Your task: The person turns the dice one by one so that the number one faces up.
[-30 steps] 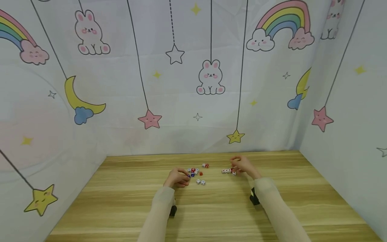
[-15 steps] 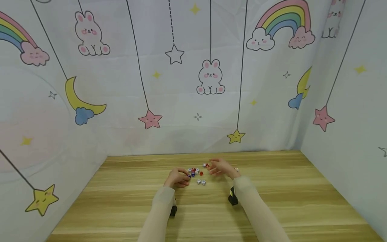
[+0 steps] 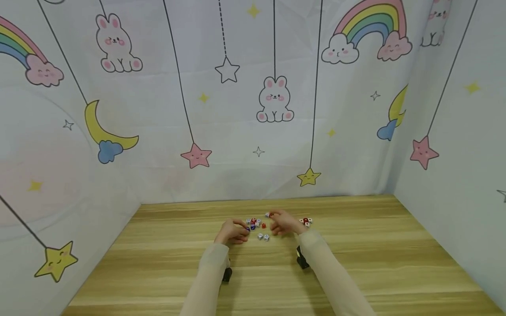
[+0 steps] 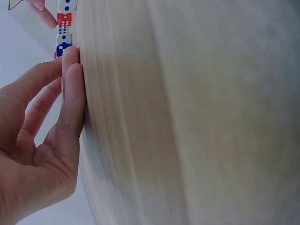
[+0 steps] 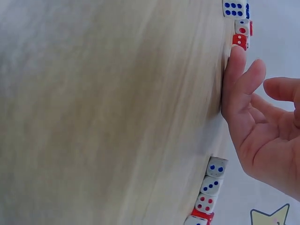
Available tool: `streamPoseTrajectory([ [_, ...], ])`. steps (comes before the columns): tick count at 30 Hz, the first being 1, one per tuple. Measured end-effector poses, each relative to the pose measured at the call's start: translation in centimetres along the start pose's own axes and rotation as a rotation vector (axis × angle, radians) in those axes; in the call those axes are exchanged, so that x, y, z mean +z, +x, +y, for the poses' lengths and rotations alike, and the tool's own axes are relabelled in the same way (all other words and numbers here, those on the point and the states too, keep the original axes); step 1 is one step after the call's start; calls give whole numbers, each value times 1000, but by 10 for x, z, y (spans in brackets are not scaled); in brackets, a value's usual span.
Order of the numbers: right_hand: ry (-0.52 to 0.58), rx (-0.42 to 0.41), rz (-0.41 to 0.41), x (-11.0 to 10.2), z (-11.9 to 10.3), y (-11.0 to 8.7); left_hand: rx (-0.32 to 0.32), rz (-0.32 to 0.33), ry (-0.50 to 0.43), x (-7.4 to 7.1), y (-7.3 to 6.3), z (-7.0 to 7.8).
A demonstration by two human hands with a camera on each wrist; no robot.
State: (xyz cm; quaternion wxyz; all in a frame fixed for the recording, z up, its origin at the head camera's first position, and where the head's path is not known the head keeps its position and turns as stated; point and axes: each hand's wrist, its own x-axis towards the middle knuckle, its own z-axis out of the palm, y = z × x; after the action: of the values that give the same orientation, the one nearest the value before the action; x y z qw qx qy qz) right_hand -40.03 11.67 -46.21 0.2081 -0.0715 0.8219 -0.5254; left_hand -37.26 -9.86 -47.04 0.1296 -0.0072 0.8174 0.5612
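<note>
In the head view my left hand [image 3: 232, 231] rests on the table at the left side of a cluster of small dice [image 3: 253, 221]. Its fingertips are at a blue die [image 3: 247, 229]; the left wrist view shows loosely bent fingers [image 4: 74, 86] by a blue die [image 4: 62, 49], and whether they pinch it is hidden. My right hand [image 3: 285, 222] is right of the cluster, low over the table. Nothing shows between its parted thumb and fingers in the right wrist view. A red die [image 5: 239, 40] lies just beyond its fingertips, and the hand partly covers a red-and-white pair [image 3: 268, 215].
Two white dice [image 3: 263, 237] lie in front of the cluster. Behind my right hand, a group of white and red dice [image 3: 306, 220] sits to the right. A patterned cloth wall [image 3: 237, 175] borders the wooden table [image 3: 269, 281] at the back and sides.
My right hand has moved left from the right-hand dice group towards the cluster, then lowered slightly, uncovering that group. My left hand has stayed at the blue die.
</note>
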Motion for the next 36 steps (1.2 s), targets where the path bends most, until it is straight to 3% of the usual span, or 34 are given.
streamPoseTrajectory([
  [11, -99, -4, 54, -2, 0, -5, 20, -31, -17, -3, 12, -8],
  [15, -130, -11, 72, -3, 1, -6, -12, 1, -12, -1, 6, -2],
  [24, -223, -53, 101, -1, 5, -6, 0, 10, -2, 0, 1, 0],
  [32, -245, -107, 73, -4, 11, -2, 0, 5, -5, 1, 0, 0],
  [36, -226, -80, 106, -2, 8, -6, 5, 2, -5, 0, -1, 1],
])
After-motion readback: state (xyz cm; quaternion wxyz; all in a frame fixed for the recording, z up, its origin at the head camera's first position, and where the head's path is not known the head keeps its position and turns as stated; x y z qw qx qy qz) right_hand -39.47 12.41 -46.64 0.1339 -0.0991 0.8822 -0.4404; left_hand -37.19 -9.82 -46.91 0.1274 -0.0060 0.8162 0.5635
